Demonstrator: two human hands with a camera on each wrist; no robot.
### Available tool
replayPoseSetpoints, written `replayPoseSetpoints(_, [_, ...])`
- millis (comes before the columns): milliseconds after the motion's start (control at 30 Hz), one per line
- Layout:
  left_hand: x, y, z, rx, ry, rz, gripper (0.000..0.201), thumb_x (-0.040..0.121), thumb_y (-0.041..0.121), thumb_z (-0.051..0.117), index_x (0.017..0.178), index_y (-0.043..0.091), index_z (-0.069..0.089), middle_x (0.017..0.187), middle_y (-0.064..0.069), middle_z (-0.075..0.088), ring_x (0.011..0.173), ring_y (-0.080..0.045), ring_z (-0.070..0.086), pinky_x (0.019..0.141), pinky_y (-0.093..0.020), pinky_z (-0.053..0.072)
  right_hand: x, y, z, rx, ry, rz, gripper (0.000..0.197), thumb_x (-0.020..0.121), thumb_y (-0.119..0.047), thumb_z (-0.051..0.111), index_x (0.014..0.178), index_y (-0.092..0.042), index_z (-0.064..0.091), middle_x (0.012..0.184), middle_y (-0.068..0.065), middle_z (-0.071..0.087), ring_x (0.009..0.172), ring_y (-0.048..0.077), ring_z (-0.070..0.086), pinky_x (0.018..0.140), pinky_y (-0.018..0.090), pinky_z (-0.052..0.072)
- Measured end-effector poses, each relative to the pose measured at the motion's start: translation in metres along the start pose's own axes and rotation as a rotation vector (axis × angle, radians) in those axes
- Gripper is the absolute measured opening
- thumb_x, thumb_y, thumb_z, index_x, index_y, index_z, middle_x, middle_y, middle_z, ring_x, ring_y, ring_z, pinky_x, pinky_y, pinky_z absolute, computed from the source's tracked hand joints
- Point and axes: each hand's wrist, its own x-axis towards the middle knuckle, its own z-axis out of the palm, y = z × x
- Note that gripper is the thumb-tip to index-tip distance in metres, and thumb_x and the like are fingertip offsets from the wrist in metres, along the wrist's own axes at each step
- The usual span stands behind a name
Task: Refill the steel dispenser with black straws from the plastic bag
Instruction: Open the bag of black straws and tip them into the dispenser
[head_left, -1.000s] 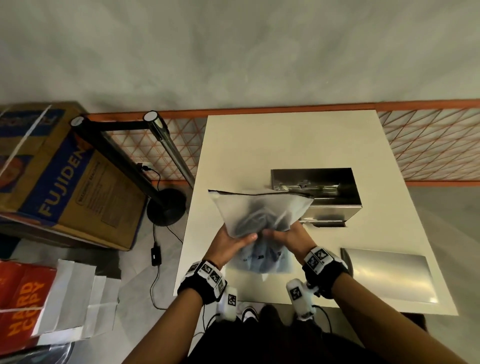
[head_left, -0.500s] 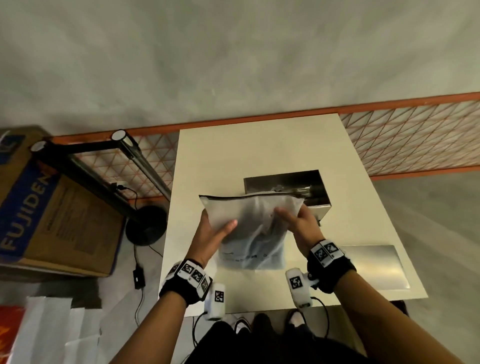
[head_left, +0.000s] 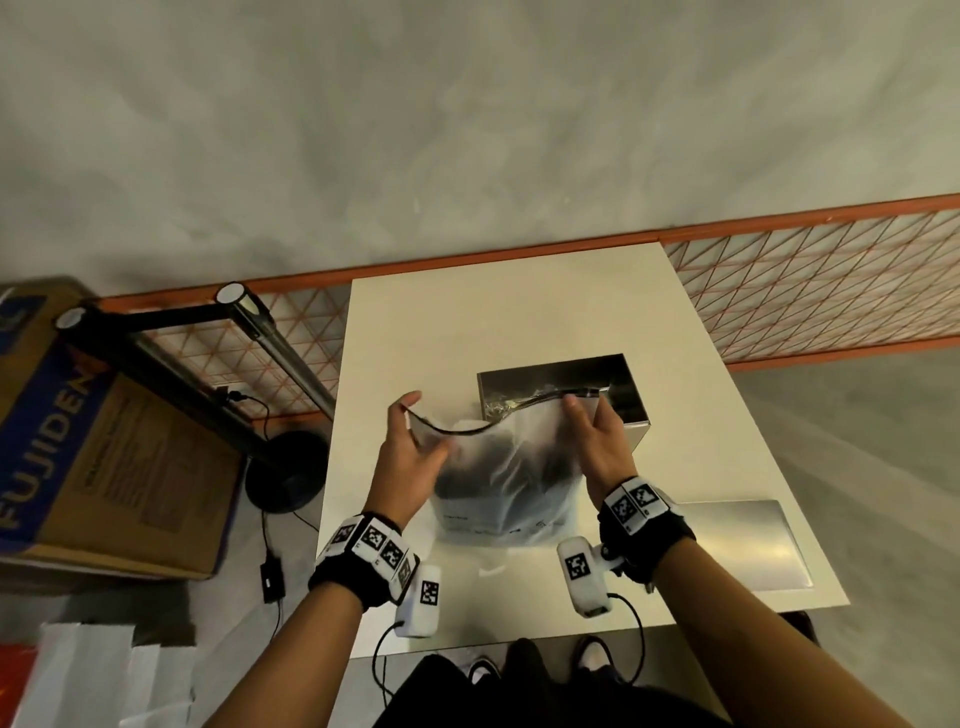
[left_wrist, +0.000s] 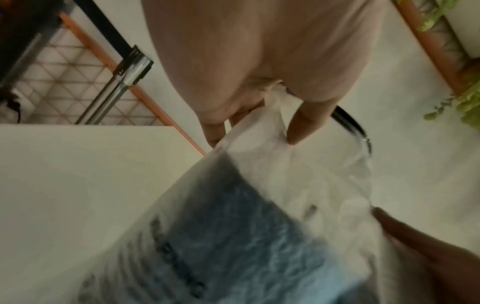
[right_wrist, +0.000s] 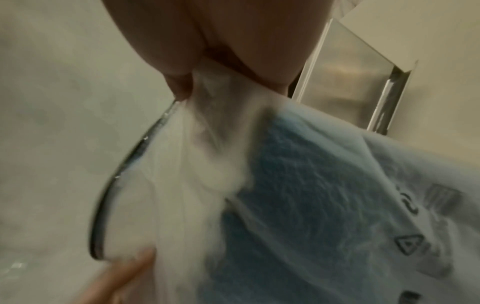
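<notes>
I hold a frosted plastic bag (head_left: 506, 483) upright above the white table (head_left: 519, 322), with a dark bundle of black straws (head_left: 493, 480) showing through it. My left hand (head_left: 410, 441) pinches the bag's top left corner (left_wrist: 275, 115) at the black zip strip. My right hand (head_left: 595, 434) pinches the top right corner (right_wrist: 205, 86). The zip strip (head_left: 488, 423) sags in a wave between my hands. Just behind the bag stands the steel dispenser (head_left: 563, 389), open at the top, part of it hidden by the bag and my right hand.
A flat steel lid (head_left: 743, 545) lies at the table's near right. Left of the table are a black stand with a steel post (head_left: 280, 348), a cable on the floor, and a cardboard box (head_left: 104, 447). An orange mesh barrier (head_left: 810, 291) runs behind the table.
Both hands have slid from the bag's middle up to its top corners and moved apart. The straight top edge now bends in a wave. The camera has turned left.
</notes>
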Motion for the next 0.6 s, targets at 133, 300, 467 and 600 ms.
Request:
replayPoseSetpoints(133, [0.000, 0.003, -0.014, 0.201, 0.075, -0.048, 0.067, 0.095, 0.005, 0.065, 0.149, 0.021, 0.029, 0.085, -0.006, 0.064, 0.079, -0.022, 0.064, 0.068, -0.017, 0.045, 0.006, -0.001, -0.010, 0.005, 0.027, -0.043, 0.075, 0.080, -0.064, 0.062, 0.126, -0.005, 0.055, 0.111, 0.005, 0.066, 0.106, 0.020, 0.060, 0.102, 0.043, 0.047])
replayPoseSetpoints(300, [0.009, 0.021, -0.012, 0.387, 0.286, 0.152, 0.066, 0.082, -0.005, 0.067, 0.142, 0.010, 0.043, 0.134, -0.011, 0.048, 0.124, -0.026, 0.051, 0.104, -0.029, 0.040, 0.000, -0.011, -0.013, 0.037, -0.134, -0.119, 0.030, 0.101, -0.029, 0.051, 0.095, -0.001, 0.060, 0.086, 0.006, 0.055, 0.083, 0.019, 0.047, 0.077, 0.037, 0.039])
replayPoseSetpoints(467, [0.008, 0.060, 0.035, 0.664, 0.076, 0.619, 0.033, 0.086, 0.008, 0.061, 0.119, 0.011, 0.060, 0.118, -0.005, 0.057, 0.112, -0.024, 0.055, 0.106, -0.045, 0.044, -0.004, -0.014, -0.018, -0.049, -0.232, -0.151, 0.028, 0.102, -0.024, 0.050, 0.080, -0.022, 0.066, 0.078, -0.007, 0.060, 0.078, 0.010, 0.052, 0.074, 0.027, 0.042])
replayPoseSetpoints(600, [0.002, 0.068, 0.086, 0.690, -0.141, 0.698, 0.026, 0.096, 0.024, 0.050, 0.117, 0.015, 0.061, 0.107, -0.002, 0.065, 0.094, -0.023, 0.062, 0.087, -0.041, 0.052, -0.006, -0.016, -0.019, 0.020, -0.276, -0.114, 0.027, 0.103, -0.025, 0.047, 0.100, -0.008, 0.067, 0.094, 0.010, 0.065, 0.091, 0.020, 0.057, 0.084, 0.039, 0.045])
